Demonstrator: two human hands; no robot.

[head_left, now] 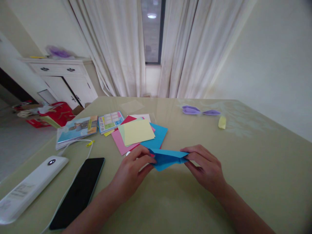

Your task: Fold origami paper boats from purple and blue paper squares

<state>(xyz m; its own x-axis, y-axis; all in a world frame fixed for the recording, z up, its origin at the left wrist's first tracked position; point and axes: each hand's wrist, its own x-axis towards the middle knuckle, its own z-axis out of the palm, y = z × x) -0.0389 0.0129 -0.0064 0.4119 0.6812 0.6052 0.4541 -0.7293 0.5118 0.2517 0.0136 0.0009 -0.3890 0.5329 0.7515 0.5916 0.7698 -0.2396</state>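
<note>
A folded piece of blue paper (pixel 168 158) is held up between my two hands, just above the table. My left hand (pixel 136 164) pinches its left end between thumb and fingers. At the opposite end my right hand (pixel 204 165) grips the paper the same way. The paper has a long crease along its top and a pointed flap hanging down. Just beyond my left hand lies a loose pile of coloured paper sheets, with a pale yellow sheet (pixel 138 131) on top and a blue sheet (pixel 158 135) sticking out on the right.
Purple folded paper (pixel 191 110) and a small yellow folded piece (pixel 222 122) lie at the back right of the table (pixel 243 169). On the left are booklets (pixel 78 128), a black phone (pixel 79 191) and a white power bank (pixel 31 188) with a cable.
</note>
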